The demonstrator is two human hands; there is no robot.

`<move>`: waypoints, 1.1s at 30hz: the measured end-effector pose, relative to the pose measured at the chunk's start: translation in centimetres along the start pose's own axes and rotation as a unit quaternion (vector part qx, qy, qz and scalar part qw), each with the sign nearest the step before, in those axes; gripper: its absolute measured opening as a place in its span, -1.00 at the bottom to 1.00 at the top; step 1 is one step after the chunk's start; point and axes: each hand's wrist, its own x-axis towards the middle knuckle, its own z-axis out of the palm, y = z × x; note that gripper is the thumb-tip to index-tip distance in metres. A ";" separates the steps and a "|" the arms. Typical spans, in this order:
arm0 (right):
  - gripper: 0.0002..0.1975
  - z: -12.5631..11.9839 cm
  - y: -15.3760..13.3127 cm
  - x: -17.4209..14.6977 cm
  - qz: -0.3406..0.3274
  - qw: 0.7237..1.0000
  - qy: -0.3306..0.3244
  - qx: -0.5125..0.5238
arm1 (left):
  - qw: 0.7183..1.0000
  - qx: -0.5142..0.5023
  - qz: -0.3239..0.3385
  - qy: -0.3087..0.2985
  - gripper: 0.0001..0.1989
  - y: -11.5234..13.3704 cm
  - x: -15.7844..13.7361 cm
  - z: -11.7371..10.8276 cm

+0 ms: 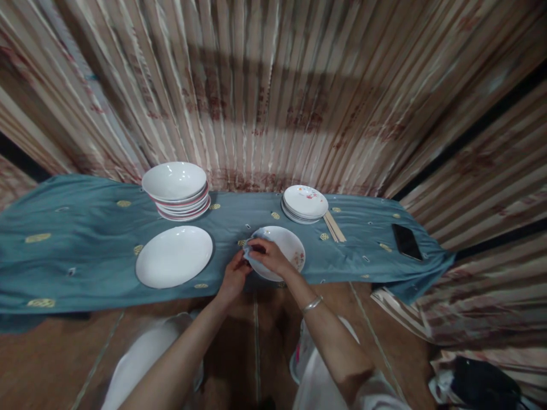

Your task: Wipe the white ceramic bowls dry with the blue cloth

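A white plate [285,244] with a small floral print sits before me at the front of the table. My right hand [270,257] reaches over its left side, fingers closed on a light blue cloth [258,233] that is pressed against the rim. At the plate's left edge, my left hand [234,278] grips the rim; its fingertips are partly hidden by the cloth and the other hand. Left of my hands lies a large oval white plate [174,256].
Behind the oval plate stands a stack of plates with a wide white bowl [174,181] on top. A stack of small floral plates [305,201], wooden chopsticks [334,226] and a black phone [406,241] are on the right. The blue-green tablecloth [94,245] is wrinkled; a pleated curtain [256,97] hangs behind.
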 end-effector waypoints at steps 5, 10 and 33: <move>-0.74 -1.0 -1.2 -2.3 0.032 0.996 -0.079 -0.001 | 0.999 0.013 0.020 -0.026 -0.50 0.6 -0.2 0.3; -0.73 -3.0 -2.7 -4.5 0.055 0.984 -0.141 -0.094 | 0.998 0.034 0.035 -0.030 -0.52 0.8 -0.3 0.5; -0.78 -7.7 -2.6 -6.4 0.067 0.852 0.109 -0.508 | 0.994 0.092 0.059 0.017 -0.46 -1.0 1.2 0.0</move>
